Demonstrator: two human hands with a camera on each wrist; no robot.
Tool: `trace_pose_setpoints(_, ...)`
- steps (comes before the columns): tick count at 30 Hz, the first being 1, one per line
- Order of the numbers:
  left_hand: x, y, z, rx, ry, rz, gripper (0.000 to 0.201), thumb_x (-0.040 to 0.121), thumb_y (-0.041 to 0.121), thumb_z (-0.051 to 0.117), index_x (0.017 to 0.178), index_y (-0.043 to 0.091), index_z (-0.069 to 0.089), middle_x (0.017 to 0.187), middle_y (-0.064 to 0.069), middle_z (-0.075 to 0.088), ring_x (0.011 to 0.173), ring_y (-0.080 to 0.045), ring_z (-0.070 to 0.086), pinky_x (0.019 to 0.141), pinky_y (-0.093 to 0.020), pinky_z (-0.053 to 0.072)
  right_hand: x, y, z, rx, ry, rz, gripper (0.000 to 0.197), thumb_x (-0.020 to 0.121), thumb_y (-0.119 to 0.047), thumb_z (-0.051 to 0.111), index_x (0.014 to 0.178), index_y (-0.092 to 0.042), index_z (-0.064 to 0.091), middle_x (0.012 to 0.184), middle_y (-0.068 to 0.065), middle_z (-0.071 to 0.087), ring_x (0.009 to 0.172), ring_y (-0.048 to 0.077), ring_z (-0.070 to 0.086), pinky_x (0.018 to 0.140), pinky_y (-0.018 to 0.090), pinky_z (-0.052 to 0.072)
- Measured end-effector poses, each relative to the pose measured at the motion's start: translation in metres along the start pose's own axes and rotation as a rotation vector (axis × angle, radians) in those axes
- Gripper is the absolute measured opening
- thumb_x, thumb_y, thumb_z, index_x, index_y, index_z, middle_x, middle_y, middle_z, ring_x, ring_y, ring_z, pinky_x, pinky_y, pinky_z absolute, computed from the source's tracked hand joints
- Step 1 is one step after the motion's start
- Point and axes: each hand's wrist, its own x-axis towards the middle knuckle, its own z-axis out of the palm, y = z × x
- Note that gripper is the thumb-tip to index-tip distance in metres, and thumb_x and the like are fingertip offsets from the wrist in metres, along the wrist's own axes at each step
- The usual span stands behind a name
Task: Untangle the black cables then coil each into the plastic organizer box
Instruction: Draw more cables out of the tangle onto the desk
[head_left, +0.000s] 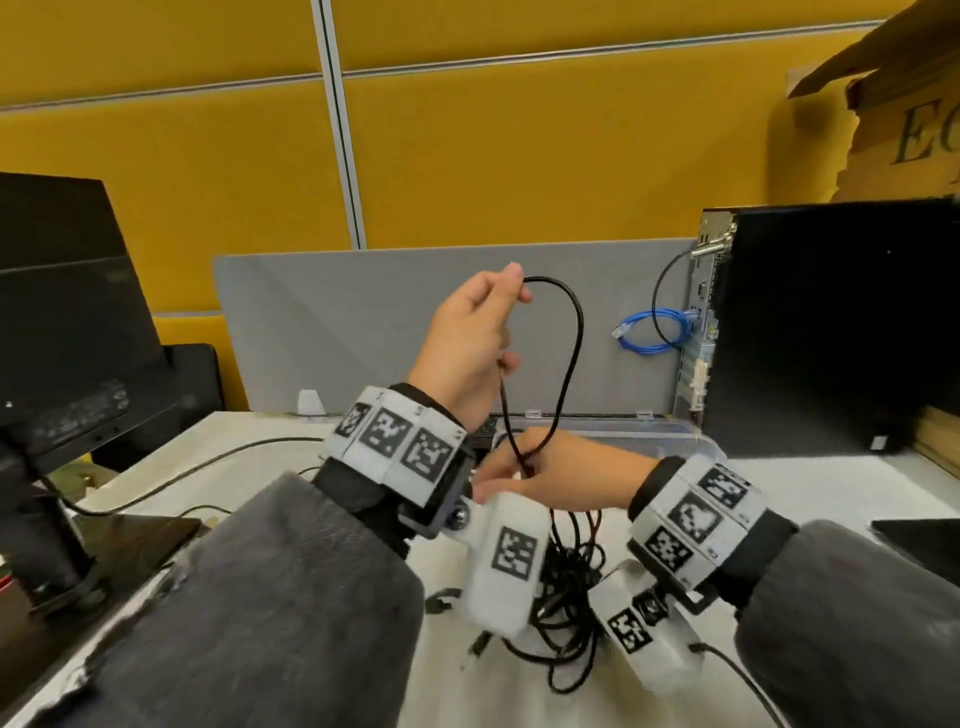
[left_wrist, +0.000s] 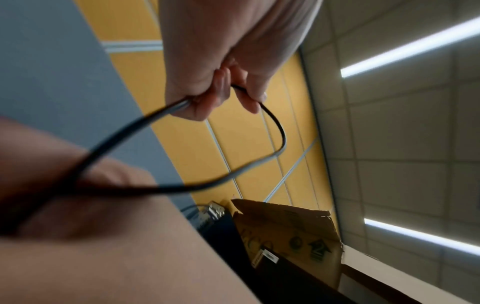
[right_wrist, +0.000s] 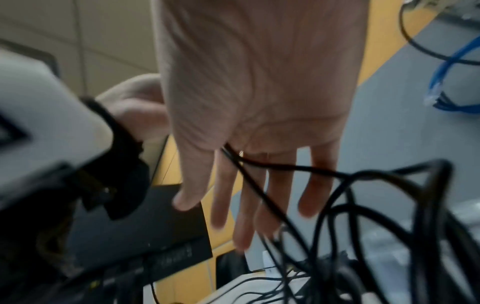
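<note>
My left hand (head_left: 506, 306) is raised above the table and pinches a black cable (head_left: 574, 332), which hangs in a long loop; the left wrist view shows the fingers (left_wrist: 228, 92) curled round this loop (left_wrist: 281, 142). Both strands drop to my right hand (head_left: 519, 475), held lower with its fingers straight. In the right wrist view the cable (right_wrist: 249, 179) runs through the gap between thumb and forefinger of that hand (right_wrist: 218, 214). Below hangs a tangle of black cables (head_left: 569, 597), (right_wrist: 376, 205) down to the white table. The clear plastic organizer box (head_left: 675, 434) stands behind my right hand.
A monitor (head_left: 67, 312) stands at the left and a black computer tower (head_left: 831, 322) at the right, with a blue network cable (head_left: 654, 332) hanging off it. A grey divider (head_left: 363, 322) closes the back. Thin black wires (head_left: 208, 462) cross the table's left side. A cardboard box (head_left: 909, 104) sits at the top right.
</note>
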Motion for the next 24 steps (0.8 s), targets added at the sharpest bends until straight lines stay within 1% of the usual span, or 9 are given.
trace_pose_setpoints(2,-0.002,-0.01,-0.002,-0.104,0.044,-0.035,0.026,0.097,0.035,0.043,0.08,0.019,0.053,0.056,0.008,0.034,0.054,-0.008,0.035,0.058,-0.022,0.035,-0.003,0.004,0.0,0.046,-0.01,0.081,0.036,0.097,-0.032,0.046,0.075,-0.008,0.063,0.062,0.001,0.06,0.05,0.015,0.056,0.049,0.015,0.041)
trace_pose_setpoints(5,-0.015,-0.041,-0.03,0.067,0.01,-0.081,0.025,0.091,0.044,0.045,0.101,0.022,0.053,0.09,0.005,0.053,0.086,-0.01,0.052,0.081,-0.029,0.039,-0.013,0.011,-0.016,0.229,0.133,0.125,0.041,0.1,-0.036,0.033,0.07,-0.011,0.045,0.057,0.008,0.062,0.047,0.022,0.061,0.042,0.023,0.043)
trace_pose_setpoints(8,-0.041,-0.09,-0.046,0.638,-0.451,-0.216,0.056,0.08,0.036,0.068,0.126,0.031,0.036,0.12,0.014,0.045,0.106,0.007,0.043,0.085,-0.009,0.034,-0.019,0.015,-0.03,0.491,0.352,0.088,0.042,0.1,-0.042,0.026,0.071,-0.013,0.036,0.052,0.008,0.059,0.051,0.027,0.064,0.044,0.024,0.047)
trace_pose_setpoints(11,-0.046,-0.113,-0.044,0.921,-0.695,-0.275,0.068,0.071,0.046,0.075,0.126,0.041,0.036,0.127,0.01,0.041,0.11,-0.002,0.043,0.091,-0.016,0.034,-0.018,0.011,-0.037,0.733,0.503,0.01,0.045,0.099,-0.046,0.026,0.067,-0.015,0.034,0.049,0.003,0.051,0.048,0.025,0.06,0.048,0.03,0.05)
trace_pose_setpoints(13,-0.038,-0.113,-0.047,0.975,-0.671,-0.312,0.066,0.069,0.047,0.076,0.123,0.038,0.04,0.124,0.004,0.049,0.09,-0.001,0.05,0.082,-0.019,0.039,-0.021,0.009,-0.049,0.86,0.72,-0.073,0.048,0.099,-0.046,0.026,0.062,-0.017,0.032,0.045,-0.002,0.037,0.038,0.016,0.044,0.043,0.026,0.046)
trace_pose_setpoints(16,-0.032,-0.124,-0.056,1.186,-0.681,-0.368,0.06,0.07,0.053,0.073,0.121,0.032,0.05,0.119,0.005,0.057,0.101,-0.012,0.054,0.091,-0.028,0.042,-0.037,0.017,-0.075,1.018,1.013,-0.183,0.049,0.099,-0.046,0.024,0.057,-0.02,0.028,0.044,-0.008,0.022,0.036,0.007,0.021,0.036,0.016,0.024)
trace_pose_setpoints(18,-0.033,-0.135,-0.058,1.245,-0.684,-0.412,0.038,0.072,0.063,0.065,0.089,0.029,0.059,0.09,0.008,0.061,0.091,-0.015,0.055,0.084,-0.03,0.042,-0.047,0.03,-0.084,1.069,1.128,-0.215,0.05,0.099,-0.047,0.022,0.057,-0.022,0.028,0.045,-0.01,0.02,0.037,0.007,0.016,0.037,0.016,0.018)
trace_pose_setpoints(20,-0.031,-0.138,-0.059,1.316,-0.66,-0.449,0.048,0.075,0.07,0.055,0.072,0.022,0.051,0.069,0.009,0.051,0.076,-0.015,0.051,0.082,-0.033,0.038,-0.056,0.04,-0.091,1.105,1.244,-0.165,0.05,0.1,-0.048,0.022,0.057,-0.022,0.027,0.044,-0.009,0.019,0.038,0.008,0.015,0.038,0.018,0.019)
trace_pose_setpoints(24,-0.023,-0.139,-0.076,1.263,-0.576,-0.499,0.056,0.074,0.074,0.05,0.073,0.018,0.051,0.072,0.006,0.052,0.074,-0.013,0.05,0.094,-0.04,0.038,-0.075,0.053,-0.099,1.051,1.434,0.059,0.054,0.099,-0.051,0.02,0.054,-0.021,0.028,0.041,-0.008,0.025,0.039,0.011,0.023,0.046,0.02,0.033)
